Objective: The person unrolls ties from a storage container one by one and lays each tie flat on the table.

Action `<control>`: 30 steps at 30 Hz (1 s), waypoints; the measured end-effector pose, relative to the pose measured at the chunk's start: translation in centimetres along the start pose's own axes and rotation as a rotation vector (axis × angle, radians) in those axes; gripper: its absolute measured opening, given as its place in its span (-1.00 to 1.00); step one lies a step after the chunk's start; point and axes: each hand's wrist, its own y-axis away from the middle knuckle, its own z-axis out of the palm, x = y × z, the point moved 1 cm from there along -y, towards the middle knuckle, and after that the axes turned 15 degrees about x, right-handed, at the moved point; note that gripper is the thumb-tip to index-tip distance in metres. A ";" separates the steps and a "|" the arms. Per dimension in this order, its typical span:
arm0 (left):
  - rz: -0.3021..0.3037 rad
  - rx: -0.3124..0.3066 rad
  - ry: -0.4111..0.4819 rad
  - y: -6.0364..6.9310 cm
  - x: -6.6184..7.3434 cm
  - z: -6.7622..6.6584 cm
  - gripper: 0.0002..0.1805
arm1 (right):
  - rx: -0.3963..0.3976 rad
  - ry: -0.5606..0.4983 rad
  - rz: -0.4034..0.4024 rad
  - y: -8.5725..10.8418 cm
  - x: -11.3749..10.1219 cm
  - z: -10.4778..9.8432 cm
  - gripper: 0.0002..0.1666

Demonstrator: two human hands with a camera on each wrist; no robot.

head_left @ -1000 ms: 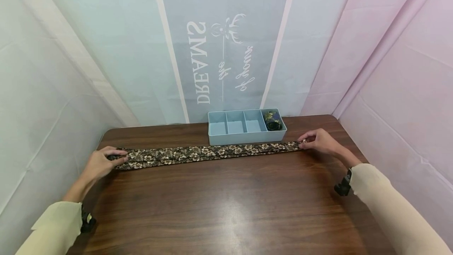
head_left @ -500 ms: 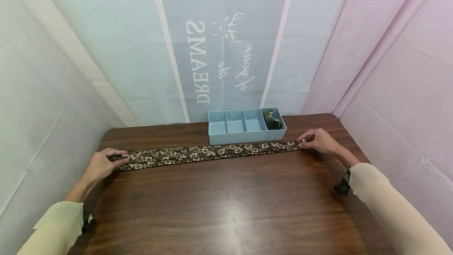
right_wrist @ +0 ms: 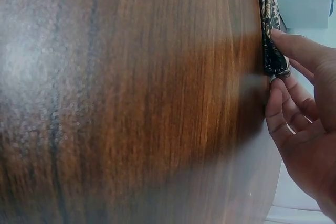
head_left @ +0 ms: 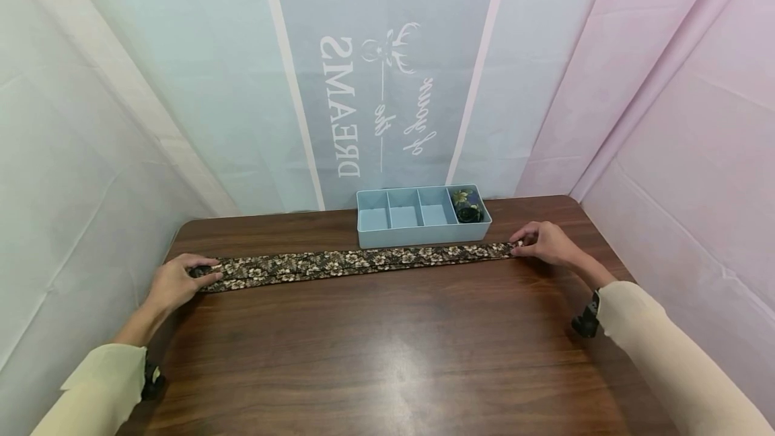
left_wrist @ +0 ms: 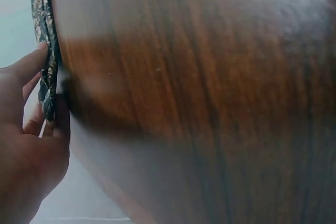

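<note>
Fingers and thumb of the left hand pinch the wider end of a long floral strip, which is dark with cream blossoms. At the opposite end, the right hand pinches the narrower tip between thumb and fingers. The two hands are well apart, with the strip stretched between them, nearly straight and slightly higher in view toward the right. In the left wrist view the thumb presses one side of the cloth while fingertips meet its other side; in the right wrist view the thumb lies on the strip just beside its end, with the other fingers curled close below.

Along the strip runs a lengthwise fold or seam. It lies across a brown wood-grain table, toward the far edge. Just beyond it, nearer the right hand than the left, sits a pale blue divided box; whether box and strip touch, I cannot tell. Its rightmost compartment holds a rolled dark cloth with yellowish flowers.

Each wrist carries a dark device below a cream sleeve. Behind the table hangs a pale backdrop with mirrored lettering, "DREAMS" among it, and a deer motif.
</note>
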 end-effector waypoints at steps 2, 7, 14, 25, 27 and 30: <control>0.010 0.010 0.011 0.1 0.0 0.1 -0.58 | -0.001 0.001 -0.005 0.0 0.0 -0.1 -0.73; 0.002 0.010 0.052 0.2 -0.1 0.1 -0.54 | -0.009 -0.004 -0.013 -0.1 0.2 -0.3 -0.69; 0.010 0.005 0.073 0.0 0.1 -0.1 -0.43 | -0.020 -0.015 0.009 -0.2 0.4 -0.6 -0.57; 0.012 0.014 0.073 -1.2 1.6 0.0 -0.27 | -0.020 -0.036 0.008 -1.2 -0.6 -2.1 -0.23; 0.016 0.010 0.072 -1.7 2.2 0.0 -0.26 | -0.016 -0.045 0.001 -1.5 -0.9 -2.5 -0.19; 0.039 0.016 0.071 -2.4 3.3 0.1 -0.26 | -0.019 -0.055 -0.003 -1.9 -1.3 -3.0 -0.14</control>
